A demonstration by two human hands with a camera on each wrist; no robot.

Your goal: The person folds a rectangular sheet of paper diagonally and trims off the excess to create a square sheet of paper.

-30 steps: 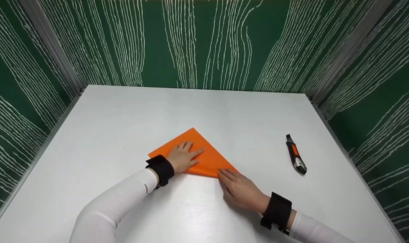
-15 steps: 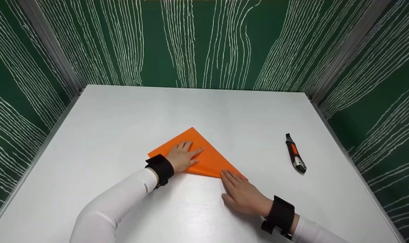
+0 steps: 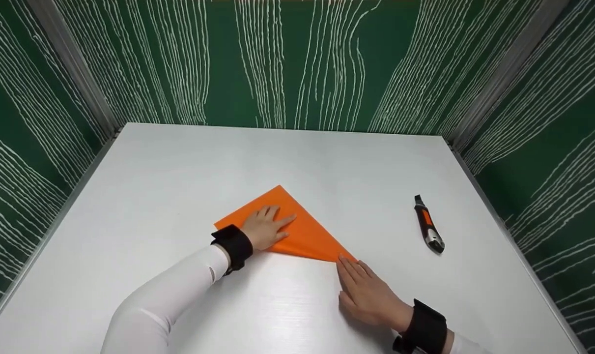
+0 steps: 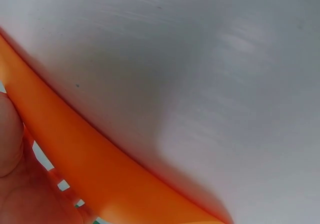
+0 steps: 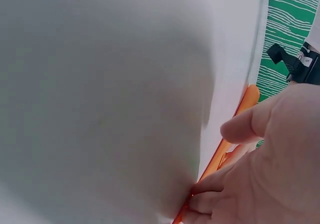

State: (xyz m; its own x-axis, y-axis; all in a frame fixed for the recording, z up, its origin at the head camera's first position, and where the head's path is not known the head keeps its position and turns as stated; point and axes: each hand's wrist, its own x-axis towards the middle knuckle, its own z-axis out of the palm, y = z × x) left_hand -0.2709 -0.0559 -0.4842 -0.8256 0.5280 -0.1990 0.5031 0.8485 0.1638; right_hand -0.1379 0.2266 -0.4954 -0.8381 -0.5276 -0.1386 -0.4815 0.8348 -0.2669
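A sheet of orange paper (image 3: 307,235), folded to a triangle, lies on the white table, its near edge bulging slightly in the left wrist view. My left hand (image 3: 265,228) rests on its left half with the fingers spread. My right hand (image 3: 368,292) lies at the paper's right corner, fingers straight and pressing on the near edge, and hides the corner's tip. In the right wrist view, the fingertips (image 5: 205,200) touch the orange edge and the thumb stands apart from it.
A box cutter (image 3: 429,225) with a black and orange handle lies to the right, beyond my right hand. Green walls (image 3: 228,64) with white wavy lines enclose the back and sides of the white table (image 3: 169,167).
My right hand has slid right and toward me along the paper's near edge, to the right corner. The left hand has stayed in place on the paper.
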